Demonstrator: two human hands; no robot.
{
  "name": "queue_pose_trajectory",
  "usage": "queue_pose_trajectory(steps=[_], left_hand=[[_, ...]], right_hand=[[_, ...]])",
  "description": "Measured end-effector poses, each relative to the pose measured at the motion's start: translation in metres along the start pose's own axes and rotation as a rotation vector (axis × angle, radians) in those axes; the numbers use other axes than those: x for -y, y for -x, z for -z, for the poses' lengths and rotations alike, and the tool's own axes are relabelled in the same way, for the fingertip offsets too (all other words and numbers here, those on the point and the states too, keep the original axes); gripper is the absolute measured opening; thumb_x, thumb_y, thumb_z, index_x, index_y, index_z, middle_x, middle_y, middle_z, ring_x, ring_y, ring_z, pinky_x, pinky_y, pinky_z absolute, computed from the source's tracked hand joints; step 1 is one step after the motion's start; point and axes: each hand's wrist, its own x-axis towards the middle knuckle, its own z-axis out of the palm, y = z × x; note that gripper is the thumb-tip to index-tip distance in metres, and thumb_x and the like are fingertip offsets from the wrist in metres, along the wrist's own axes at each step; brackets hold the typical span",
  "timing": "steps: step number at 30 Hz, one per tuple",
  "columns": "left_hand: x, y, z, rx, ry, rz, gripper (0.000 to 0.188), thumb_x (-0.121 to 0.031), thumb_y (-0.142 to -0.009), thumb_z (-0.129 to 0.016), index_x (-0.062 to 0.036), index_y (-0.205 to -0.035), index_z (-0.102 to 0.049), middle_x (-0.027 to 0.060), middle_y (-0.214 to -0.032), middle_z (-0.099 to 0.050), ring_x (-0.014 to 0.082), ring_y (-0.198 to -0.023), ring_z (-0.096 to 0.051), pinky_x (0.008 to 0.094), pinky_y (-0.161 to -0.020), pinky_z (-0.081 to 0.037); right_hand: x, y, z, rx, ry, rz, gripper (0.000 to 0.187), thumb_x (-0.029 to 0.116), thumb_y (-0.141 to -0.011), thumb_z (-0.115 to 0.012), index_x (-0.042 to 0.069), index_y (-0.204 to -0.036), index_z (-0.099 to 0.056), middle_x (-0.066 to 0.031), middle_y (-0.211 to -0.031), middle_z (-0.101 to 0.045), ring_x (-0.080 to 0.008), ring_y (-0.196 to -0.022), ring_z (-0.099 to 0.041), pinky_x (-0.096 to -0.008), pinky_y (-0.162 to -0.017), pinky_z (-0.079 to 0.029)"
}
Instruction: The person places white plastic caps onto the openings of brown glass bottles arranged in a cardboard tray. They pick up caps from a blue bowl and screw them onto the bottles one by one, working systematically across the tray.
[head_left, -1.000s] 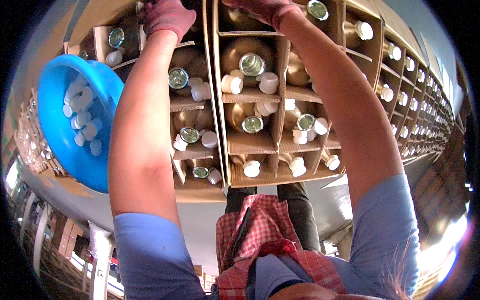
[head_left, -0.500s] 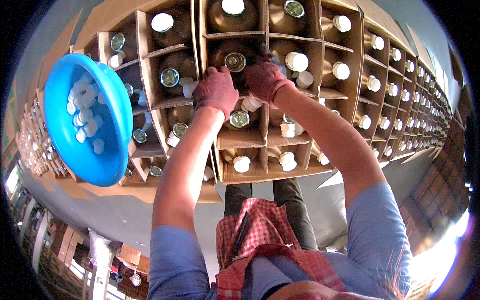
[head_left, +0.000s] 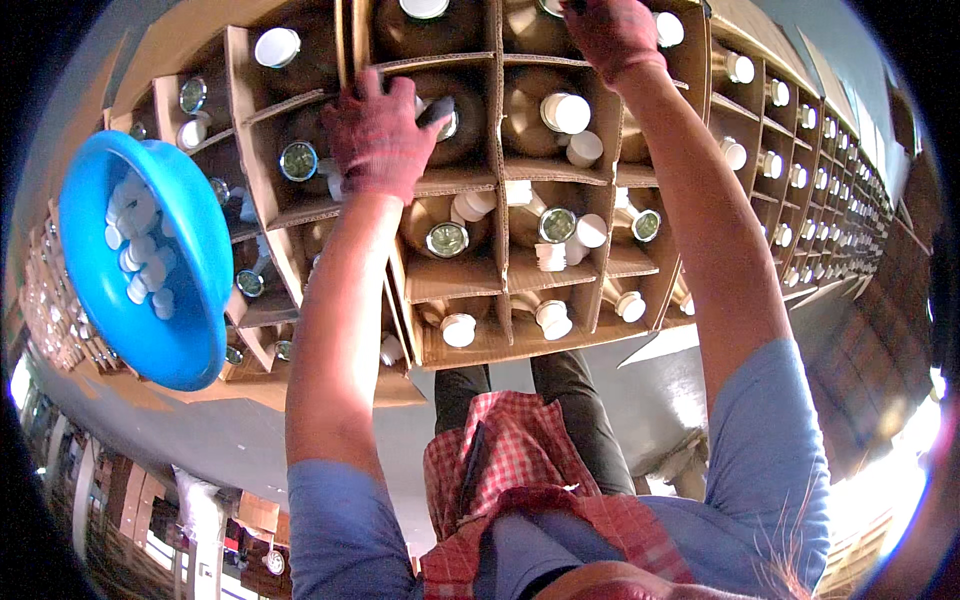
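Observation:
Both of my hands wear dark red knit gloves with dark fingertips. My left hand (head_left: 380,140) is spread open over a cardboard divider, its thumb lying across the mouth of a glass bottle (head_left: 452,125) in the compartment beside it. Farther off at the upper edge, my right hand (head_left: 615,38) has its fingers bent together beside the mouth of another bottle (head_left: 549,6); what they hold, if anything, is hidden. Around them, bottles stand in the divided carton (head_left: 455,283), some with white caps (head_left: 566,113), others uncapped, like one bottle (head_left: 447,239) with loose white caps (head_left: 473,205) beside it.
A blue plastic basin (head_left: 205,330) holding several white caps (head_left: 140,250) rests tilted on the cartons at the left. More cartons of capped bottles (head_left: 770,165) run away to the right. Another carton with uncapped bottles (head_left: 298,160) adjoins on the left.
My hands have moved apart. The right went up and to the right to a farther bottle; the left moved up and left, its fingers spreading. The view has shifted slightly.

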Motion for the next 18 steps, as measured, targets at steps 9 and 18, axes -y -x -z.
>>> queue_pose_trajectory(steps=[9, 18], left_hand=[[0.009, 0.015, -0.035, -0.115, -0.126, -0.090, 0.063, -0.045, -0.078, -0.063, -0.0219, -0.133, -0.042, 0.0161, -0.138, -0.031, 0.0348, -0.123, -0.040, 0.0538, -0.096, -0.034], [0.008, 0.012, -0.038, -0.058, -0.070, -0.023, 0.063, -0.044, -0.076, -0.066, -0.0219, -0.132, -0.045, 0.0133, -0.136, -0.035, 0.0310, -0.125, -0.037, 0.0526, -0.101, -0.025]], right_hand=[[0.006, -0.040, -0.018, 0.324, -0.079, -0.284, 0.039, 0.039, -0.085, -0.055, 0.007, -0.108, -0.057, -0.0212, -0.090, -0.064, -0.0381, -0.083, -0.062, -0.0471, -0.069, -0.050], [0.000, -0.045, -0.022, 0.383, -0.043, -0.247, 0.043, 0.041, -0.085, -0.055, 0.009, -0.113, -0.054, -0.0209, -0.099, -0.063, -0.0351, -0.091, -0.062, -0.0452, -0.074, -0.050]])
